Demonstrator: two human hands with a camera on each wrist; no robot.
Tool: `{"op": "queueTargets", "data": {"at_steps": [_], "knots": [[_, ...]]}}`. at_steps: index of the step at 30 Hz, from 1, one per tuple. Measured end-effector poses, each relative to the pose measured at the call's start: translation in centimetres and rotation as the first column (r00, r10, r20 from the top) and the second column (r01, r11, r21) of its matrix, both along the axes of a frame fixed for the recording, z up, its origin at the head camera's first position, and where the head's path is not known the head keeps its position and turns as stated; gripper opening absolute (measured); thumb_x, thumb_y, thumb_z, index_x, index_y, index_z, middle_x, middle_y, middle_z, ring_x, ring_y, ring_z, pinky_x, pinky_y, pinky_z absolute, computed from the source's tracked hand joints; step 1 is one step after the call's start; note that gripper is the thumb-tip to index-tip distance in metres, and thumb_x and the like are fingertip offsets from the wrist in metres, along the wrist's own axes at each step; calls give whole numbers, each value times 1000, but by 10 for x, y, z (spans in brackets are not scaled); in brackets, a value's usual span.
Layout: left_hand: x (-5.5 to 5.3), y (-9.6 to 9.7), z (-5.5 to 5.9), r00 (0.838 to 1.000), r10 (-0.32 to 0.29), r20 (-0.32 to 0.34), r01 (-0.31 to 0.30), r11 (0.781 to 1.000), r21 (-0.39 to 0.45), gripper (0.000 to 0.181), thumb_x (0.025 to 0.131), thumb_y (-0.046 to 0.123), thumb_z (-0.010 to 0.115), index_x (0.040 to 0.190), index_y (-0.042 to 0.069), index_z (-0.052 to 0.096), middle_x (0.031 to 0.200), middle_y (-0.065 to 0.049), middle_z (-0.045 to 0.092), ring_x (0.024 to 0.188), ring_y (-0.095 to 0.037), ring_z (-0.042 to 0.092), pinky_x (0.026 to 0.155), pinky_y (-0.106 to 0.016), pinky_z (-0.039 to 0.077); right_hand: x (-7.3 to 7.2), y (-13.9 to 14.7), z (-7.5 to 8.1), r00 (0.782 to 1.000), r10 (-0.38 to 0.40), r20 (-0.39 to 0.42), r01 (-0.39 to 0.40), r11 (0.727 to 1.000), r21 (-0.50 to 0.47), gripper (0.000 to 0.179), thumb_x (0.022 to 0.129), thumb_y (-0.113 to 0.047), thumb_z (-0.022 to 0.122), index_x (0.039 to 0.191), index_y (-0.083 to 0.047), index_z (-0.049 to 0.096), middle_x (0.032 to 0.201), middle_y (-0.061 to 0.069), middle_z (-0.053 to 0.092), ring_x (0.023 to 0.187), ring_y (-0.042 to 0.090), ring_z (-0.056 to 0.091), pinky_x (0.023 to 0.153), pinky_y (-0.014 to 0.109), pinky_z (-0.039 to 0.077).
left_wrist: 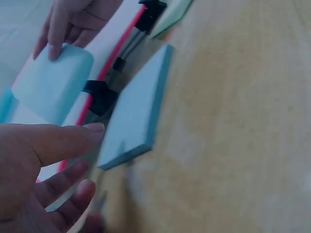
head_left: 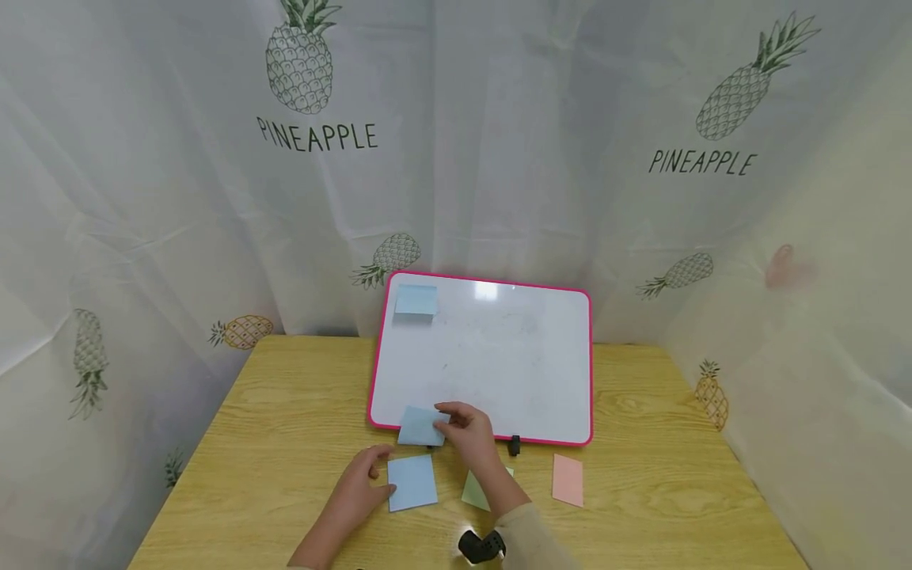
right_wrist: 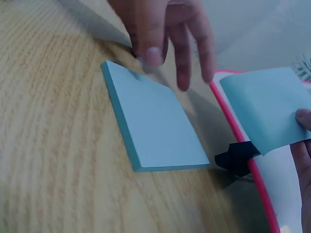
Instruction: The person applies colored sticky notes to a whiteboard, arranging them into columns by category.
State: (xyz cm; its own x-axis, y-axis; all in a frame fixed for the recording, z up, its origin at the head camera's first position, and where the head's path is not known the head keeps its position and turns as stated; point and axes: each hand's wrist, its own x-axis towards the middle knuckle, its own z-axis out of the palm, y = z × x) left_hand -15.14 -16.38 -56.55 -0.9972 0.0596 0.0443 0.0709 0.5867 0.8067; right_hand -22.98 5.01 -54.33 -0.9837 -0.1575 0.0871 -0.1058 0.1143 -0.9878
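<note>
My right hand (head_left: 466,434) pinches a single blue sticky note (head_left: 420,427) by its right edge, between thumb and fingers. In the head view the note overlaps the lower left corner of the whiteboard (head_left: 492,364), which has a pink frame. Below it, a thick pad of blue sticky notes (head_left: 412,483) lies on the table. My left hand (head_left: 366,483) is at the pad's left edge with its fingers spread and loosely bent, holding nothing. In the right wrist view its fingertips hang just over the pad's far end. Another blue sticky note (head_left: 416,301) is stuck at the board's upper left.
Black feet (head_left: 514,446) jut from the board's lower edge. A green sticky pad (head_left: 476,491) lies partly hidden under my right forearm. Farther right is a pink sticky pad (head_left: 568,480). A pineapple-print curtain (head_left: 499,158) hangs behind the wooden table (head_left: 655,443).
</note>
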Motion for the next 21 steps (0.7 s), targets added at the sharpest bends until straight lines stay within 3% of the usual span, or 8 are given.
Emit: {"op": "queueTargets", "data": {"at_steps": [6,11,14,17,21], "knots": [[-14,-4,27,1000,22,16,-23,998,66,48,80,4,78,124,10,61,111,-6,62,88,-20,53,72,-36,47,2,0,29,1000,16,-5,-16,1000,12,21,84,-2,75,104,2,73,89,4,67,79,14,58,67,26,52],[-27,-2,48,999,13,40,-18,990,138,55,84,5,75,134,12,54,108,-4,62,84,-19,53,66,-32,48,6,2,59,998,69,-15,-68,997,48,19,88,-6,72,104,4,72,88,2,66,81,15,60,69,25,52],[-35,0,57,1000,23,16,-25,988,155,61,84,7,76,139,12,49,102,-3,63,80,-17,53,63,-29,47,4,2,68,996,88,-33,-86,995,59,17,89,-6,71,101,5,73,91,4,69,79,13,60,69,25,51],[-43,2,66,1000,30,7,-31,986,161,63,84,11,77,141,11,48,100,-5,65,76,-17,54,61,-28,47,-1,3,73,993,111,-42,-110,993,43,14,89,-5,71,99,4,74,97,9,71,77,13,60,72,34,53],[-53,4,78,999,24,25,-28,985,169,61,84,14,78,139,11,52,101,-6,67,77,-17,57,63,-28,49,-7,4,77,986,163,-34,-164,986,-20,15,89,-2,69,102,5,73,109,14,70,89,18,65,83,44,53]]}}
